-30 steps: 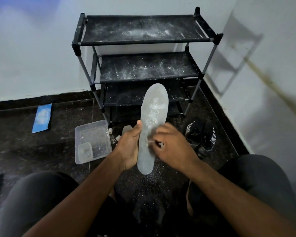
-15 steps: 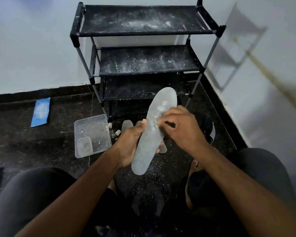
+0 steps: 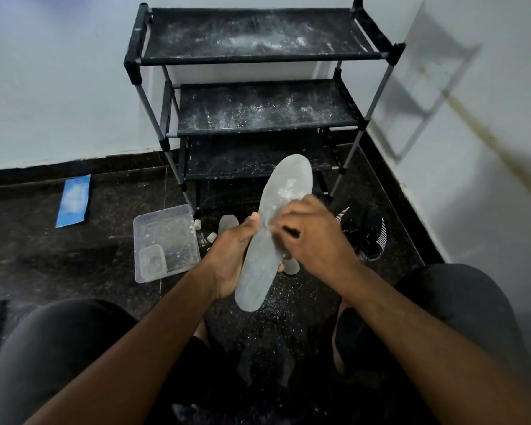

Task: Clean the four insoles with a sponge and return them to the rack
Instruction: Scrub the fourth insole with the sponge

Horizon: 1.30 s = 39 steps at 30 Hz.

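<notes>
You are seeing through one head-worn wide-angle camera, looking forward and down from close above your knees; it is facing the black rack (image 3: 258, 108) standing in the wall corner, hands near mid-frame.

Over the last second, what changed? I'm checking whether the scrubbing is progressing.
The insole tilted, its toe swinging right, while the right hand slid up it from mid-length toward the powdery patch. The left hand kept gripping its lower half. What the right fingers hold is hidden. Rack, tray and shoes stayed put.
</notes>
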### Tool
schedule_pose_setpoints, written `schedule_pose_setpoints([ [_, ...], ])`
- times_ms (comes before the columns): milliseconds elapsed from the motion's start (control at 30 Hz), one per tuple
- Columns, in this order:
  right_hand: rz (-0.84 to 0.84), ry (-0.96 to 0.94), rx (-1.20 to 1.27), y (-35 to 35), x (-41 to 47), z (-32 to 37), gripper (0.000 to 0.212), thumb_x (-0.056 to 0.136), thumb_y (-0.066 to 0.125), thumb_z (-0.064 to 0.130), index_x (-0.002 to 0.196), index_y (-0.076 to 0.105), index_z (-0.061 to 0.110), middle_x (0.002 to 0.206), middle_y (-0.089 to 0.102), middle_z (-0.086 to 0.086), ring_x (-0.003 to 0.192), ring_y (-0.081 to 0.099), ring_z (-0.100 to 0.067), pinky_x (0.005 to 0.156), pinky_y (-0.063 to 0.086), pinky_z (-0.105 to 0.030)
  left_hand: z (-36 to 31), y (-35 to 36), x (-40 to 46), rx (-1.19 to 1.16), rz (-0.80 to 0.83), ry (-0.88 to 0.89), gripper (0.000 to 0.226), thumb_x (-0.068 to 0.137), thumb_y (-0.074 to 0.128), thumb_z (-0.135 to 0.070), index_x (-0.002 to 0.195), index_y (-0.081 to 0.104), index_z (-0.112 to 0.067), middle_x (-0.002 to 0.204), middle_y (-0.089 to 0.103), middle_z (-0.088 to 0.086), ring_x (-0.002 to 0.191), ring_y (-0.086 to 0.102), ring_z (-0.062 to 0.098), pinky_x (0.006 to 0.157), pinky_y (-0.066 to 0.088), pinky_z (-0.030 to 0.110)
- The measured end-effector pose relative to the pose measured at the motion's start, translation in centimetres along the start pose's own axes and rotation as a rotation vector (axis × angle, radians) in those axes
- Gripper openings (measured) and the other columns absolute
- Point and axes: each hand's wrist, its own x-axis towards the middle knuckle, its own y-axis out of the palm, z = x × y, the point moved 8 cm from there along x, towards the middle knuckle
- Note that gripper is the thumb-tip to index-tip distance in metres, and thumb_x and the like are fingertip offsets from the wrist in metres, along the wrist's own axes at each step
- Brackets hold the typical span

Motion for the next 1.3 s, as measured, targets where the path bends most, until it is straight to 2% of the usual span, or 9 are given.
schedule_pose_setpoints([
  [67, 0.123, -0.038, 0.052, 1.2, -0.3, 0.4, 0.019, 0.084, 0.074, 0.023, 0.102, 0.076, 0.018, 0.092, 0.062, 0.014, 0.089, 0.045, -0.004, 0.080, 0.043, -0.018, -0.1, -0.3, 0.1, -0.019, -0.027, 0.011, 0.052, 0.109, 0.035, -0.046, 0.117, 0.074, -0.013, 0.099, 0.072, 0.017, 0.080, 0.069, 0.027, 0.075, 0.055, 0.044],
  [233, -0.033, 0.102, -0.062, -1.1, 0.2, -1.7, 0.018, 0.085, 0.073, 0.025, 0.102, 0.075, 0.020, 0.099, 0.066, 0.010, 0.095, 0.050, -0.008, 0.086, 0.048, -0.027, -0.7, -0.9, 0.2, -0.005, -0.078, 0.038, 0.046, 0.110, 0.038, -0.041, 0.124, 0.068, -0.008, 0.103, 0.073, 0.018, 0.085, 0.070, 0.030, 0.072, 0.060, 0.043],
  [367, 0.297, -0.054, 0.107, 2.3, -1.0, 0.9, 0.011, 0.084, 0.073, 0.022, 0.093, 0.076, 0.017, 0.093, 0.063, 0.014, 0.097, 0.051, -0.005, 0.088, 0.048, -0.029, -0.4, -2.5, 0.6, -0.009, -0.182, 0.047, 0.039, 0.110, 0.043, -0.037, 0.126, 0.066, -0.009, 0.104, 0.070, 0.015, 0.085, 0.069, 0.025, 0.073, 0.056, 0.040],
  [533, 0.010, 0.066, -0.042, -0.6, 0.1, -1.4, 0.016, 0.085, 0.074, 0.025, 0.100, 0.075, 0.020, 0.096, 0.063, 0.012, 0.094, 0.049, -0.005, 0.085, 0.050, -0.030, -1.3, -1.5, 0.3, 0.034, -0.137, 0.106, 0.039, 0.109, 0.042, -0.037, 0.113, 0.072, -0.012, 0.099, 0.072, 0.016, 0.080, 0.070, 0.027, 0.073, 0.059, 0.044],
  [700, 0.213, -0.024, 0.093, 1.8, -0.5, 0.0, 0.012, 0.086, 0.072, 0.025, 0.097, 0.076, 0.021, 0.093, 0.062, 0.016, 0.095, 0.050, -0.003, 0.086, 0.048, -0.028, -1.6, -1.5, 0.2, 0.063, -0.156, 0.119, 0.036, 0.107, 0.045, -0.036, 0.117, 0.070, -0.012, 0.108, 0.074, 0.014, 0.091, 0.072, 0.024, 0.081, 0.060, 0.041],
  [833, -0.093, 0.118, -0.006, -1.6, 0.4, -2.6, 0.015, 0.084, 0.074, 0.019, 0.099, 0.076, 0.016, 0.095, 0.065, 0.008, 0.093, 0.053, -0.010, 0.083, 0.051, -0.033, -1.6, 0.0, -0.2, 0.047, -0.043, 0.088, 0.041, 0.106, 0.043, -0.039, 0.122, 0.069, -0.011, 0.118, 0.071, 0.027, 0.100, 0.071, 0.040, 0.081, 0.062, 0.048],
  [1000, 0.182, -0.017, 0.045, 1.8, -0.9, 0.3, 0.013, 0.087, 0.071, 0.023, 0.099, 0.075, 0.018, 0.091, 0.062, 0.010, 0.094, 0.049, -0.005, 0.082, 0.049, -0.027, -1.5, -0.7, 0.0, 0.075, -0.106, 0.123, 0.038, 0.110, 0.037, -0.034, 0.119, 0.066, -0.011, 0.098, 0.077, 0.012, 0.081, 0.075, 0.024, 0.064, 0.062, 0.037],
  [1200, -0.130, 0.191, -0.003, -0.9, 0.1, -3.4, 0.015, 0.087, 0.071, 0.020, 0.101, 0.075, 0.017, 0.098, 0.066, 0.006, 0.094, 0.049, -0.005, 0.087, 0.047, -0.025, -0.3, 0.0, 0.1, -0.033, 0.009, 0.032, 0.046, 0.110, 0.043, -0.045, 0.123, 0.070, -0.011, 0.111, 0.065, 0.028, 0.095, 0.062, 0.040, 0.077, 0.051, 0.044],
  [1300, 0.010, 0.053, -0.016, 1.1, -0.5, -0.7, 0.013, 0.089, 0.069, 0.022, 0.100, 0.075, 0.017, 0.097, 0.065, 0.006, 0.093, 0.046, -0.004, 0.082, 0.042, -0.019, 0.2, 0.3, 0.4, -0.024, 0.052, 0.010, 0.042, 0.112, 0.040, -0.039, 0.128, 0.061, -0.005, 0.107, 0.067, 0.024, 0.085, 0.066, 0.035, 0.073, 0.052, 0.043],
])
